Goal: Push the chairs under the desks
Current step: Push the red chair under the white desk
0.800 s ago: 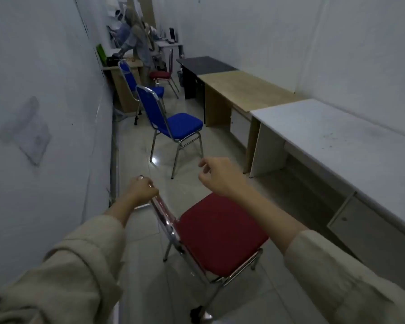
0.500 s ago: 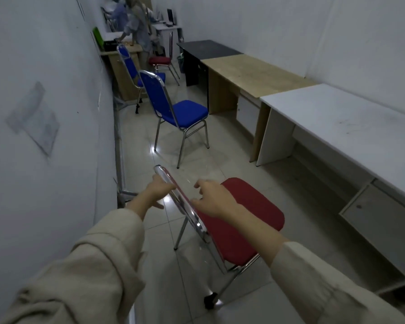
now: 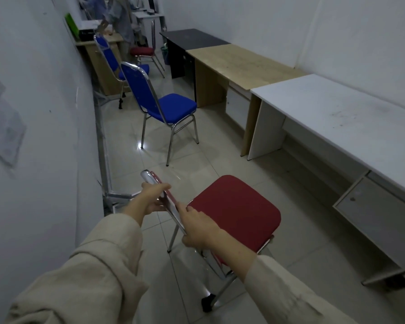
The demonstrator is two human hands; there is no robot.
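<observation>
Red chair (image 3: 236, 206) backrest gripped by left hand (image 3: 150, 199) and right hand (image 3: 197, 228); bare floor (image 3: 302, 195) before white desk (image 3: 337, 118).

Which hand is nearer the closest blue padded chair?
Left. The left hand grips the red chair's chrome backrest nearer the blue padded chair; the right hand grips lower down, farther away.

My right hand (image 3: 200, 226) covered the middle of the red chair's (image 3: 237, 210) backrest, and my forearm hid its rear seat corner. The white desk (image 3: 337, 118) ran off the right edge. At the far end, a person (image 3: 120, 17) was cut off at the top edge, and the items on the far desk (image 3: 91, 40) were too small to tell.
</observation>
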